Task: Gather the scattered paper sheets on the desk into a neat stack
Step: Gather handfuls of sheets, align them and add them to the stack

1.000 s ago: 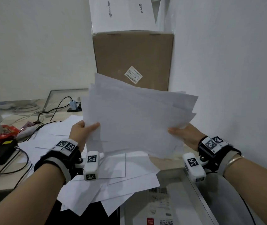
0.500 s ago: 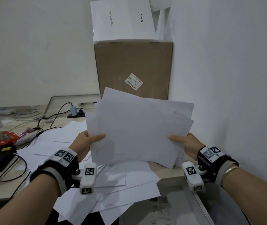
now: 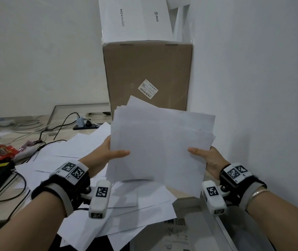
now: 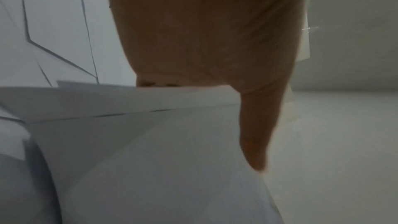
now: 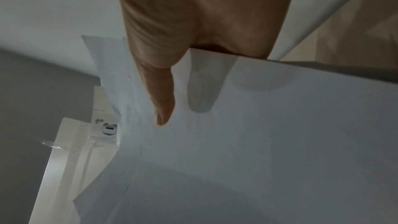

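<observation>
Both hands are holding a sheaf of white paper sheets in the air above the desk. The left hand is pinching its left edge, thumb on top; the right hand is pinching the right edge likewise. The sheaf is lying unevenly, corners fanning out at top and right. More loose sheets are lying overlapped on the desk beneath, near a cardboard box.

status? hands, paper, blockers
Left hand and right hand grip held sheets, edges uneven. Loose sheets on desk. Nothing blocking.
</observation>
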A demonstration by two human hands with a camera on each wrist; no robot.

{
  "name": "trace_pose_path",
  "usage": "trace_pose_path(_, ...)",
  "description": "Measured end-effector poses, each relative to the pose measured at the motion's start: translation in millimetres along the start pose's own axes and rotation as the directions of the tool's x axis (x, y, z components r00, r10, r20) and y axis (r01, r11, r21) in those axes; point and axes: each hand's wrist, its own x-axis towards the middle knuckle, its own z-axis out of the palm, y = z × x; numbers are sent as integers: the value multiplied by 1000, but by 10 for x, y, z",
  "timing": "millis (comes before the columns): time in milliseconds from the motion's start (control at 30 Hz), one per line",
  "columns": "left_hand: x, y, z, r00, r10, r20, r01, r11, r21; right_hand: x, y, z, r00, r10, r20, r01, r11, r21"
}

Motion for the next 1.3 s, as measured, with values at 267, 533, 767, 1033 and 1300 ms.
trace_pose_path(267,248,-153,-139,938,33,-344,-62,995,-73,-68,-35,-2,998,-32,53,34,999,-28)
trace_pose_path(533,241,-220,35,995,-53,-85,49,998,-41,-57,10,-21,997,42,-65,-48,994,-94)
trace_pose_path(767,307,-226,65,926,-83,-369,52,994,-94,-118,-63,31,989,-52,-140,42,996,-74)
trace_pose_path(1033,253,-81,309,1000,-18,-18,18,1000,4,-70,-142,-122,974,-98,-206,94,995,-29)
trace_pose_path(1300,368,-100,230,994,22,-108,-37,989,-142,-129,-212,-178,978,-97,-184,96,995,-15)
